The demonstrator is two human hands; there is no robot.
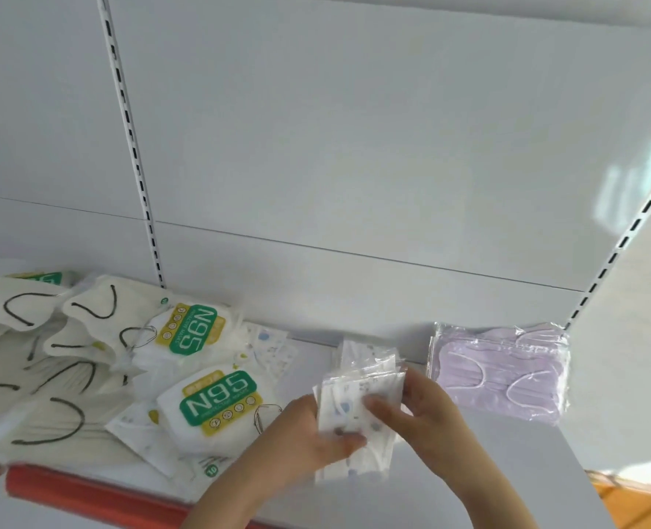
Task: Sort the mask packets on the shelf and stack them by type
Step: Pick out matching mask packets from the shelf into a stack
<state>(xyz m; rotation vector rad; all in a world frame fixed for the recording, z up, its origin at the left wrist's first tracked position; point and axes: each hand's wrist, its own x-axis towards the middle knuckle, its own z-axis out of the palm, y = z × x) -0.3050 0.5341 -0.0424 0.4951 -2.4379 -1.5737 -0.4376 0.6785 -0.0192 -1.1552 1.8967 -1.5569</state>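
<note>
Both hands, left hand (316,437) and right hand (427,410), grip printed mask packets (358,406), squaring them to stack beside the lilac stack (499,376)

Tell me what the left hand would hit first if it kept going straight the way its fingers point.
The left hand points up and to the right, already gripping the printed mask packets. Straight on, it would probably meet the right hand holding the same bundle, then the purple mask stack. Depth is hard to judge.

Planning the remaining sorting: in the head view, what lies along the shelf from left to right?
Cream masks with black loops → N95 packets → printed packets held in both hands → lilac mask stack.
</note>
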